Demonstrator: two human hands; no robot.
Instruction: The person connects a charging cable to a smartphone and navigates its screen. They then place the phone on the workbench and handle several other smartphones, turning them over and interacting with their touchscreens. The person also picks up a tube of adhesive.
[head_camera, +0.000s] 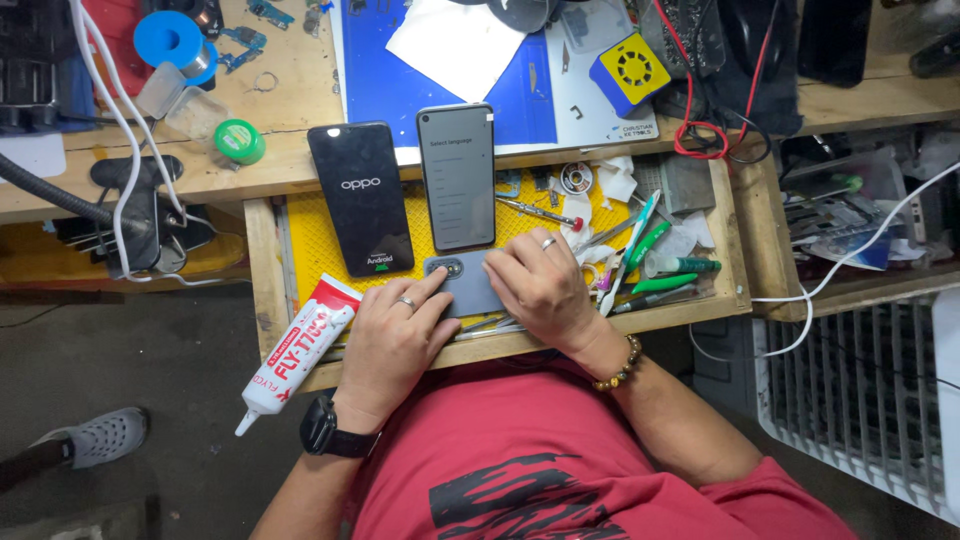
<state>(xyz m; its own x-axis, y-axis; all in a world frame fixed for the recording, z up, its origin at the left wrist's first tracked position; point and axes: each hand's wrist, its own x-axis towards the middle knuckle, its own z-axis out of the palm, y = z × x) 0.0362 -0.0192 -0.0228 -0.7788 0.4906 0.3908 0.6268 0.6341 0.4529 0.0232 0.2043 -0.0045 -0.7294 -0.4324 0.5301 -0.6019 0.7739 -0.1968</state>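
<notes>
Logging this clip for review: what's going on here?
A person in a red shirt presses both hands on a grey phone back cover lying in an open drawer. The left hand has a finger near its camera ring; the right hand covers its other side. Two phones lie above, one lit. A white glue tube rests beside the left hand.

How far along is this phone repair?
Seemingly late on. Two phones lie face up with lit screens, so they look assembled. In hand: the left hand and right hand press a grey phone lying back up. The glue tube lies beside them. What remains cannot be told.
</notes>
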